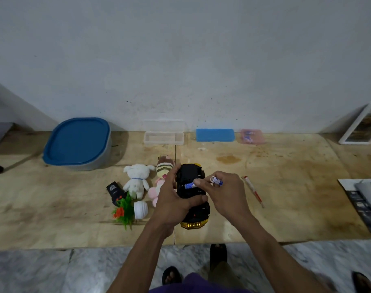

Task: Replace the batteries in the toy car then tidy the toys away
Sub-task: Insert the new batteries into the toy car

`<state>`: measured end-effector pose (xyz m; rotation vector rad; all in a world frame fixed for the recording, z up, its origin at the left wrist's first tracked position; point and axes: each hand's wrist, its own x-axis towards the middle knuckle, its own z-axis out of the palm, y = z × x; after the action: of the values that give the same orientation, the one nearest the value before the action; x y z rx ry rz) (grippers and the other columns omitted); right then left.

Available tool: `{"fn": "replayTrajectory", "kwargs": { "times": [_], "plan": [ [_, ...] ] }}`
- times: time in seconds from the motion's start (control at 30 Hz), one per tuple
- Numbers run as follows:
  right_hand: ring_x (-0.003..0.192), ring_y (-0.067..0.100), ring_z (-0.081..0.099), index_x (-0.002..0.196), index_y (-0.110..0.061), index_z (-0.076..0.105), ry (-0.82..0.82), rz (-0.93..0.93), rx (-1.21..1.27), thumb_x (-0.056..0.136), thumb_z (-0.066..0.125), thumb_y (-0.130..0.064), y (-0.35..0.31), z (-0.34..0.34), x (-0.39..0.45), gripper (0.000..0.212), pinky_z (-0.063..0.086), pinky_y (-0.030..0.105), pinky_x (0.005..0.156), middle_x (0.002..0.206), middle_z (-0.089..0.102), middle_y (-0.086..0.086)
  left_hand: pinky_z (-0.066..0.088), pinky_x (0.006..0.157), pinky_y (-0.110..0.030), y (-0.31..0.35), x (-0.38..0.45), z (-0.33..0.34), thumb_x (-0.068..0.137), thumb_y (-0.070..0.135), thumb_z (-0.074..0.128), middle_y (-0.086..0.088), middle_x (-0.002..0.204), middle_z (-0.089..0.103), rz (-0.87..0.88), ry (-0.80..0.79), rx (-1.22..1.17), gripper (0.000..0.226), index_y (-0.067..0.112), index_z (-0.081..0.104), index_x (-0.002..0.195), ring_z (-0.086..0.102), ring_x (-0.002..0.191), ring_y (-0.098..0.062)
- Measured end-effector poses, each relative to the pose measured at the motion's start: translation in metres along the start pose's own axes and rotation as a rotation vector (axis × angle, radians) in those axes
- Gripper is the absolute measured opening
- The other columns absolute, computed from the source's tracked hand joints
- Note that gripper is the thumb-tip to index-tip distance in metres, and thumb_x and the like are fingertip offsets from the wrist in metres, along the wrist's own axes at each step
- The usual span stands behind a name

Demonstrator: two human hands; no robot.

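A black and yellow toy car lies upside down on the wooden table. My left hand grips its left side. A blue battery sits across the open underside, and a finger of my right hand presses on it. That same hand holds a second blue and white battery between its fingers. A red and white screwdriver lies to the right of the car.
Left of the car lie a white plush bear, a striped plush, a black remote, a plastic plant and a white pot. A blue-lidded bin, clear box, blue case and pink box line the wall.
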<state>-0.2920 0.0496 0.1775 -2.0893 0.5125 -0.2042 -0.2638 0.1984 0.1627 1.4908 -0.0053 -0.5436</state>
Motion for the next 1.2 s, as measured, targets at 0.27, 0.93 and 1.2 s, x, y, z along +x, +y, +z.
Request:
{"fn": "replayTrajectory", "kwargs": {
  "times": [0.27, 0.93, 1.2],
  "plan": [
    [0.063, 0.013, 0.064, 0.08, -0.016, 0.079, -0.017, -0.03, -0.032, 0.081, 0.08, -0.032, 0.002, 0.002, 0.0, 0.017, 0.041, 0.017, 0.051, 0.066, 0.07, 0.0, 0.062, 0.081, -0.038, 0.0, -0.001, -0.003, 0.068, -0.005, 0.087, 0.006, 0.133, 0.062, 0.019, -0.038, -0.014, 0.106, 0.037, 0.036, 0.151, 0.072, 0.104, -0.015],
    [0.054, 0.014, 0.04, 0.096, -0.001, 0.068, -0.287, 0.483, 0.417, 0.097, 0.061, -0.022, -0.017, -0.014, -0.008, 0.022, 0.025, 0.025, 0.041, 0.073, 0.051, 0.006, 0.061, 0.076, -0.037, -0.008, -0.018, -0.022, 0.067, -0.009, 0.086, 0.006, 0.12, 0.063, -0.046, -0.052, -0.019, 0.107, 0.037, 0.037, 0.15, 0.071, 0.1, -0.019],
    [0.056, 0.009, 0.047, 0.111, 0.003, 0.068, -0.294, 0.707, 0.93, 0.101, 0.055, -0.015, 0.002, -0.025, -0.012, 0.025, 0.032, 0.014, 0.035, 0.076, 0.059, 0.008, 0.059, 0.088, -0.053, -0.022, -0.024, -0.028, 0.063, -0.008, 0.089, 0.004, 0.123, 0.061, -0.116, -0.029, 0.002, 0.111, 0.038, 0.037, 0.15, 0.067, 0.108, -0.029]
  ]
}}
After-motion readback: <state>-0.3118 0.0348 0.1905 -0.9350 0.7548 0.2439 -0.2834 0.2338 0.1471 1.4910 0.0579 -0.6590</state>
